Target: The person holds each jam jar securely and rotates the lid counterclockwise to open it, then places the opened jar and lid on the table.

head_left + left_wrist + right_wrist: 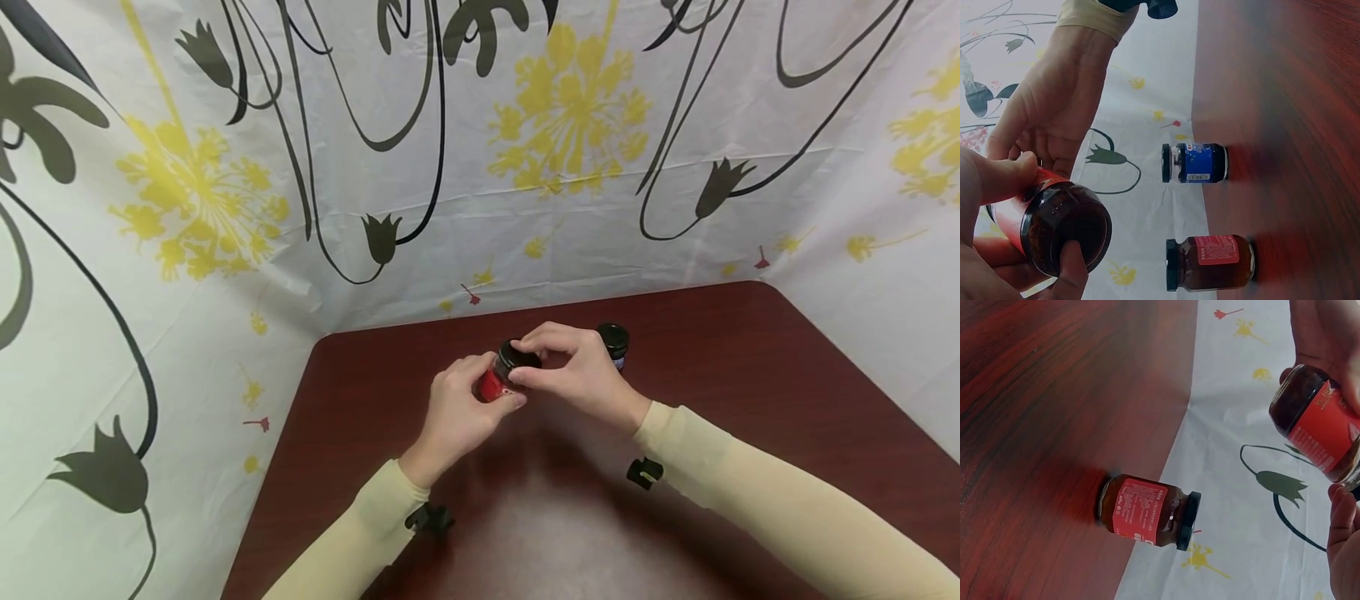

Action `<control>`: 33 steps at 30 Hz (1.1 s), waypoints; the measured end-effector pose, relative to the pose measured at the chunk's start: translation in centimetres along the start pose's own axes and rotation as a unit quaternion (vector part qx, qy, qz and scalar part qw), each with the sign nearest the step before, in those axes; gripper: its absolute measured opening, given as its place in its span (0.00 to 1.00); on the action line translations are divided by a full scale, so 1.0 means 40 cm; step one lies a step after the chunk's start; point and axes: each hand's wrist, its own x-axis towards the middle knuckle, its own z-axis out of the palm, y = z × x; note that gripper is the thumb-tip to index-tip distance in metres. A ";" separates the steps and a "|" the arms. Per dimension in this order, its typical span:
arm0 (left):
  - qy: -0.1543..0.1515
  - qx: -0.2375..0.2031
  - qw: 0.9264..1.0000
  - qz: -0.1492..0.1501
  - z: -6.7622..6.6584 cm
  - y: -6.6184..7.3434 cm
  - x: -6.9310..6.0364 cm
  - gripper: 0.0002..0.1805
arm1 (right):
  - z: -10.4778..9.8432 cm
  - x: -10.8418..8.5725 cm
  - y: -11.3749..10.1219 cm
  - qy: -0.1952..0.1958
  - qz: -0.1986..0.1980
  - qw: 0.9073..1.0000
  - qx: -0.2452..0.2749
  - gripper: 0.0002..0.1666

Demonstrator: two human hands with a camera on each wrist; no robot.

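My left hand [461,408] grips the body of a glass jar [491,385] of dark contents with a red label. The jar is held above the table, its base [1072,231] facing the camera in the left wrist view. With thumb and fingers, my right hand [581,371] holds the black lid [516,357] at the jar's top. Whether the lid is loose cannot be seen. Behind my right hand, partly hidden, stands another black-lidded jar [613,337].
In the left wrist view, a blue-labelled jar [1200,164] and a red-labelled jar [1213,262] stand upright on the dark red table [360,417]. The right wrist view shows a red-labelled jar [1144,511] on it too. A patterned white cloth [450,250] hangs around the table.
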 end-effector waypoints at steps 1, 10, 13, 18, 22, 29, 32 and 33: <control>-0.001 -0.001 1.000 0.002 -0.002 0.001 0.002 0.26 | -0.001 0.000 -0.001 0.001 -0.004 1.000 0.000 0.21; -0.029 -0.020 0.999 -0.013 -0.012 -0.002 0.008 0.25 | -0.003 0.000 -0.017 0.004 -0.042 0.999 -0.004 0.23; -0.034 -0.031 0.999 -0.014 -0.015 -0.003 0.010 0.25 | -0.005 0.003 -0.049 0.004 -0.051 0.999 0.001 0.23; -0.047 -0.051 0.997 -0.024 -0.020 -0.004 0.011 0.25 | -0.009 0.005 -0.087 -0.005 -0.045 0.999 -0.001 0.23; -0.058 -0.062 0.996 -0.033 -0.021 -0.007 0.009 0.26 | -0.012 0.004 -0.089 -0.012 -0.039 0.999 -0.004 0.22; -0.071 -0.089 0.993 -0.044 -0.021 -0.011 0.006 0.26 | -0.015 0.004 -0.088 -0.016 -0.035 0.999 0.002 0.22; -0.076 -0.094 0.991 -0.055 -0.020 -0.012 -0.002 0.25 | -0.013 0.002 -0.084 -0.023 -0.031 0.999 0.008 0.22; -0.076 -0.091 0.991 -0.059 -0.020 -0.012 -0.005 0.25 | -0.012 0.001 -0.082 -0.026 -0.029 0.999 0.011 0.23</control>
